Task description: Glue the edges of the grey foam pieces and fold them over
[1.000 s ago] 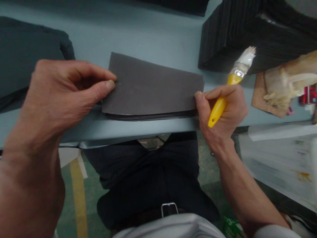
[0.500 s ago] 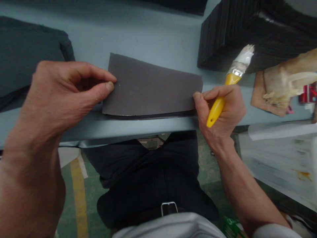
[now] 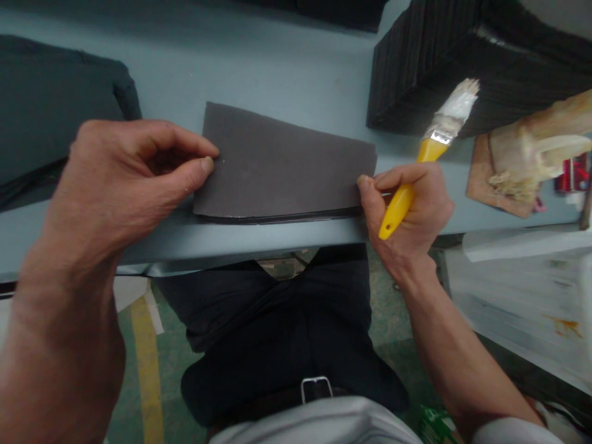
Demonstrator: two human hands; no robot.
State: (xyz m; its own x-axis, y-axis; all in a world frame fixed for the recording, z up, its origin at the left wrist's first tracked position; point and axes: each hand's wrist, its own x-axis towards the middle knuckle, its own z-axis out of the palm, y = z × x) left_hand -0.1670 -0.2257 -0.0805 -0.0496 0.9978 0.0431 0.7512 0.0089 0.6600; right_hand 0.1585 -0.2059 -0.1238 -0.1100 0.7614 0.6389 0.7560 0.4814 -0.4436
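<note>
A small stack of dark grey sheets (image 3: pixel 287 166), wider at its left end, lies near the front edge of the pale blue table (image 3: pixel 259 68). Thumb and forefinger of my left hand (image 3: pixel 134 172) are closed on the stack's left edge. My right hand (image 3: pixel 411 206) is wrapped round the yellow handle of a paintbrush (image 3: pixel 432 148); its bristles, coated white, point up and away from me. The right thumb and fingertip also touch the right end of the stack. How many sheets the stack has, I cannot tell.
A tall pile of dark sheets (image 3: pixel 416 74) stands at the back right, another dark pile (image 3: pixel 55 111) at the left. On the right sits a glue-crusted translucent container (image 3: pixel 531 148) on a brown board (image 3: pixel 478 179), beside a red object (image 3: pixel 572 176).
Both hands stay at the stack's two ends. My right hand with the paintbrush has shifted slightly left, and my left hand a little to the right.
</note>
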